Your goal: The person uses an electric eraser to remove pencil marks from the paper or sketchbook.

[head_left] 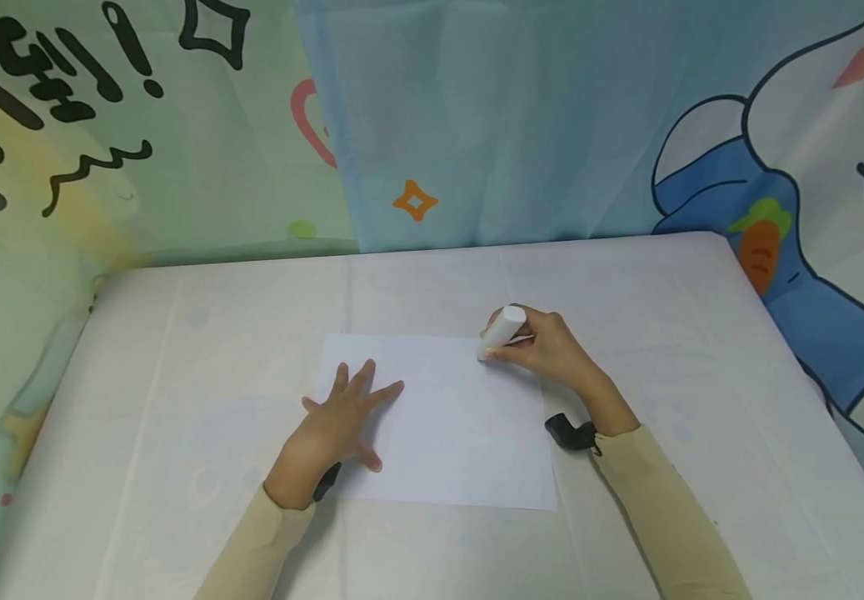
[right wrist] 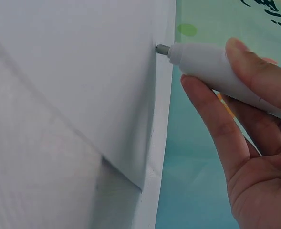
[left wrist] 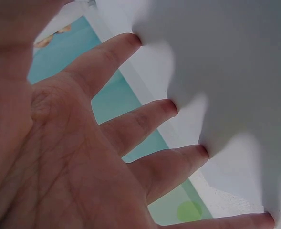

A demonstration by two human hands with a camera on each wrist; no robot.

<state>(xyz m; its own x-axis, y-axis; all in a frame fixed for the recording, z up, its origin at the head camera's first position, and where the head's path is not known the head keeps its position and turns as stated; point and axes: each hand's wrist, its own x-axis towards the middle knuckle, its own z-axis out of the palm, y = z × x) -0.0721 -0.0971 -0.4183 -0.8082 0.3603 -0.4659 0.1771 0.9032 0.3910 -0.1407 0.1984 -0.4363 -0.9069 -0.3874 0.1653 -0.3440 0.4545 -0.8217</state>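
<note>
A blank white sheet of paper (head_left: 454,433) lies on the white-covered table. My left hand (head_left: 336,423) rests on its left part, fingers spread wide; the left wrist view has the fingertips (left wrist: 171,107) pressing down on the white surface. Near the paper's upper right corner, my right hand (head_left: 555,350) grips a thick white pen (head_left: 505,327), thumb on one side and fingers on the other. The pen is tilted, and its narrow grey tip (right wrist: 163,49) meets the paper in the right wrist view. No mark shows on the sheet.
White cloth (head_left: 199,367) covers the table around the paper. Behind the far edge hangs a printed backdrop (head_left: 506,125) with cartoon figures, which also runs down both sides. Black wrist straps with camera mounts (head_left: 571,432) sit at the sleeves.
</note>
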